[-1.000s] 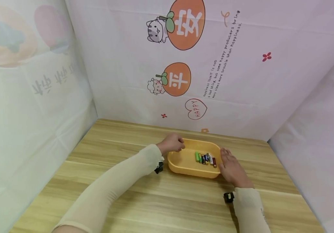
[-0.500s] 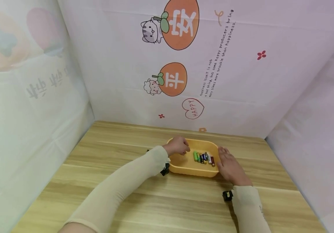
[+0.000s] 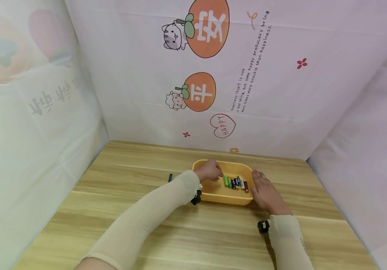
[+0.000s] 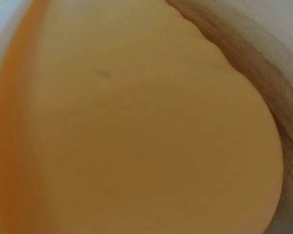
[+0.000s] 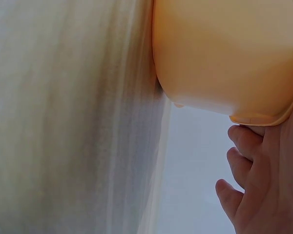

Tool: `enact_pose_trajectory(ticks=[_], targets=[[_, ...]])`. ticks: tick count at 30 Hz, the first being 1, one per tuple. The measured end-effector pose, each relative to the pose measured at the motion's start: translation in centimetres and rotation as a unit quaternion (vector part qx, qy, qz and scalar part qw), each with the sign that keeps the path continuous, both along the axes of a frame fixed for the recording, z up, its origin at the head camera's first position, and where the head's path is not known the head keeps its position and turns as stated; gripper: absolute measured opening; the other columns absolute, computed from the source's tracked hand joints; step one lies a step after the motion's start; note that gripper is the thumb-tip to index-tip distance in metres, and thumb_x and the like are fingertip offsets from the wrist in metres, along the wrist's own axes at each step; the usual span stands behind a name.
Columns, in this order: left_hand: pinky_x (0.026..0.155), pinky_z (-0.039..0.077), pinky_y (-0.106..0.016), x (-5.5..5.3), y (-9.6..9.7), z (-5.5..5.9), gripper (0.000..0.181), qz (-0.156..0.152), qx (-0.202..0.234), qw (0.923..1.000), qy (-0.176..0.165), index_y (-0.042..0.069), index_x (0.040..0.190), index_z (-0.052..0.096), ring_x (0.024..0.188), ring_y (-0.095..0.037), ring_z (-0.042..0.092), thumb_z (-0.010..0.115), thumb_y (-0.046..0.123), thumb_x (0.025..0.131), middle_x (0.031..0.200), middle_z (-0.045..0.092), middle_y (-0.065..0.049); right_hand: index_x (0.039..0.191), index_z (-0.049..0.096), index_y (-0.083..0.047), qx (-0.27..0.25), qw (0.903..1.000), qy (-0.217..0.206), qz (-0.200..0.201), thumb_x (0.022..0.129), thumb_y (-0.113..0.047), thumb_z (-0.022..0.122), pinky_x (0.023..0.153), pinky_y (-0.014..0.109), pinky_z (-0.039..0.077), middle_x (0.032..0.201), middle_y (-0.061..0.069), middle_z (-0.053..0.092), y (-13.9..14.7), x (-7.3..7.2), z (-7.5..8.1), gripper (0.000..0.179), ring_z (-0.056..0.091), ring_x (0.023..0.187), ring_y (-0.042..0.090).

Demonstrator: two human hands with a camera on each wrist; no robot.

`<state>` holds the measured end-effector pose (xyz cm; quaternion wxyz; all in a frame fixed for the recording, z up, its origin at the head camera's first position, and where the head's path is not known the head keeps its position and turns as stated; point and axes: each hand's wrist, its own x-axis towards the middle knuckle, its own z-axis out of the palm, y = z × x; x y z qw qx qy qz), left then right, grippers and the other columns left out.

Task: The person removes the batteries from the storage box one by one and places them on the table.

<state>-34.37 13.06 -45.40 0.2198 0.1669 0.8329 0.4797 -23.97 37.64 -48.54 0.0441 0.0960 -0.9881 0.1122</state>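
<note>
A yellow plastic tray stands on the wooden table. Several small batteries lie side by side in its right half, green ones at the left of the row and a dark red one at the right. My left hand reaches over the tray's left end, fingers bent down close to the nearest green battery. Whether those fingertips pinch anything is hidden. My right hand rests against the tray's right end with fairly straight fingers, which the right wrist view shows along the rim. The left wrist view shows mostly tray wall.
A dark blue battery-like stick lies on the table left of the tray, beside my left sleeve. Printed white cloth rises behind the table and on both sides.
My left hand has moved right over the tray, closer to the green batteries. The blue stick beside the sleeve has come into view. The right hand stays against the tray; the view shifts slightly.
</note>
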Motion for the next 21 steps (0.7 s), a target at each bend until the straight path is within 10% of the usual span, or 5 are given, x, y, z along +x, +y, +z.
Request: enact_pose_trajectory(ticks=[9,14,21], targets=[[0.056,0.053,-0.031,-0.3,1.1,-1.0,0.009,0.007,-0.035,0.9993,0.010,0.001,0.086,0.068,0.057,-0.015,0.055,0.070,0.010,0.089,0.074,0.061,-0.006,0.151,0.013,0.008,-0.004,1.0000,-0.002,0.000,0.103,-0.019,0.035,0.115,0.055,0.014,0.156,0.027,0.016,-0.1,0.4,0.2,0.060,0.012,0.143,0.043],[0.039,0.034,-0.026,-0.1,1.5,-1.0,0.036,-0.004,-0.067,0.9976,0.019,0.008,0.057,0.051,0.042,-0.014,0.039,0.069,0.011,0.088,0.051,0.052,-0.003,0.151,0.013,0.008,-0.005,1.0000,0.004,0.003,0.104,-0.019,0.036,0.115,0.055,0.014,0.156,0.026,0.016,-0.1,0.4,0.2,0.059,0.012,0.143,0.043],[0.042,0.041,-0.025,-0.3,1.8,-1.5,0.046,0.008,-0.065,0.9975,0.026,0.014,0.051,0.040,0.047,-0.018,0.051,0.070,0.008,0.086,0.052,0.056,-0.005,0.152,0.011,0.006,-0.004,1.0000,-0.001,0.001,0.104,-0.020,0.035,0.115,0.055,0.013,0.157,0.025,0.014,-0.1,0.2,0.1,0.060,0.010,0.144,0.042]])
